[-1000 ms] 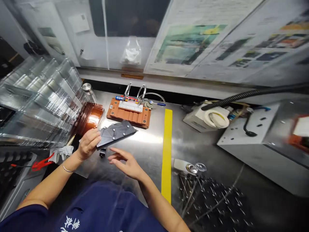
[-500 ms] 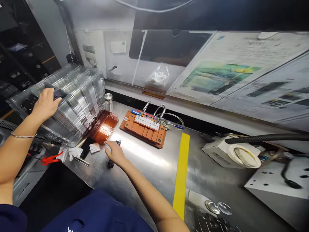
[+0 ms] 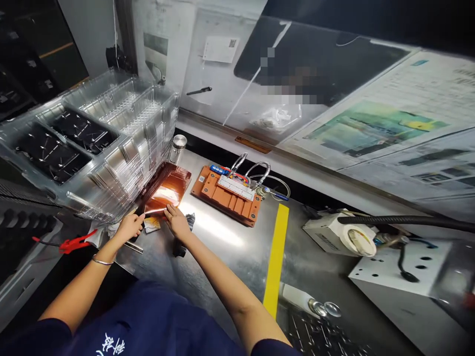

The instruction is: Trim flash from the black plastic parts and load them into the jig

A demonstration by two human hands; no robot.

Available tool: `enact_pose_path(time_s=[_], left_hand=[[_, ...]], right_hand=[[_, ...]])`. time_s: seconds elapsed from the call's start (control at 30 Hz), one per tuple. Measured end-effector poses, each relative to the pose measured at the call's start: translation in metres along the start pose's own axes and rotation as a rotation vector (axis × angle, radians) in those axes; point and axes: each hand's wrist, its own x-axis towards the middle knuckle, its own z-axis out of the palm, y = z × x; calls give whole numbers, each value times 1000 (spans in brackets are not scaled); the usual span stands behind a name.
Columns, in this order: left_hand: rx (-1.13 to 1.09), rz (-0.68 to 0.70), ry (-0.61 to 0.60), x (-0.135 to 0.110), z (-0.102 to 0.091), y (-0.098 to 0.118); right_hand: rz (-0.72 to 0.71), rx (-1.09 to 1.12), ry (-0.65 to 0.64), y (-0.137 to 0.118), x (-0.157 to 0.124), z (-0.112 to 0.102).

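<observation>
A shiny amber plastic film (image 3: 163, 190) lies on the metal bench in front of me. My left hand (image 3: 129, 227) is closed at its near left corner, thumb toward the film and fingers curled. My right hand (image 3: 176, 222) has its fingertips together on the near edge. The near edge looks slightly raised between them. A small black part (image 3: 179, 248) sits beneath my right wrist, partly hidden. Left of the film stands a stack of clear plastic trays (image 3: 107, 173), with dark parts (image 3: 81, 126) in compartments of the top one.
An orange-brown fixture (image 3: 226, 198) with metal hoses stands right of the film, and a lidded glass jar (image 3: 178, 147) behind it. Red-handled pliers (image 3: 76, 243) lie at left. Yellow tape (image 3: 276, 262) crosses the bench. A white machine housing (image 3: 341, 232) is at right.
My left hand has come down from the top tray to the film's near left corner. My right hand has moved slightly onto the film's near edge. The camera view has shifted.
</observation>
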Motion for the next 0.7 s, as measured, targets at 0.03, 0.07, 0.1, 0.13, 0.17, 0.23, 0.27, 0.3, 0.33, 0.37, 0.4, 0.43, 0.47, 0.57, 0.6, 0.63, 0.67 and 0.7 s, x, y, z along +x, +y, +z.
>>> enact_pose_path(time_s=[0.03, 0.07, 0.1, 0.13, 0.17, 0.23, 0.27, 0.3, 0.33, 0.37, 0.4, 0.43, 0.47, 0.57, 0.6, 0.63, 0.67, 0.7], left_hand=[[-77, -71, 9, 7, 3, -3], [-151, -118, 18, 12, 6, -4], [-233, -150, 24, 16, 7, -2], [-330, -171, 25, 20, 7, 1], [-442, -180, 18, 23, 6, 5], [-663, -164, -32, 29, 4, 11], [-740, -145, -66, 32, 3, 13], [-782, -119, -101, 35, 4, 14], [-790, -86, -125, 37, 5, 14], [-771, -49, -141, 38, 8, 14], [-738, -10, -151, 39, 12, 15], [-698, 31, -153, 38, 16, 15], [-655, 83, -152, 37, 21, 16], [-483, 328, -145, 30, 31, 23], [-418, 418, -137, 28, 32, 26], [-361, 499, -130, 27, 33, 30], [-316, 561, -124, 26, 33, 33], [-285, 601, -123, 25, 32, 37]], right_hand=[[0, 8, 11, 2, 0, -2], [5, 16, 23, 4, -1, -5], [5, 22, 36, 5, -2, -7], [1, 27, 50, 7, -3, -10], [-11, 32, 60, 8, -5, -14], [-42, 44, 53, 11, -10, -22], [-51, 50, 29, 12, -12, -27], [-52, 58, -9, 12, -14, -33], [-49, 76, -51, 11, -15, -39], [-44, 112, -80, 8, -15, -45], [-38, 165, -79, 3, -13, -51], [-26, 227, -42, -3, -11, -56], [-6, 286, 23, -11, -7, -60], [78, 356, 197, -32, 6, -73], [99, 352, 202, -37, 9, -78], [110, 351, 183, -41, 12, -84], [109, 356, 152, -42, 14, -90], [100, 368, 120, -41, 14, -96]])
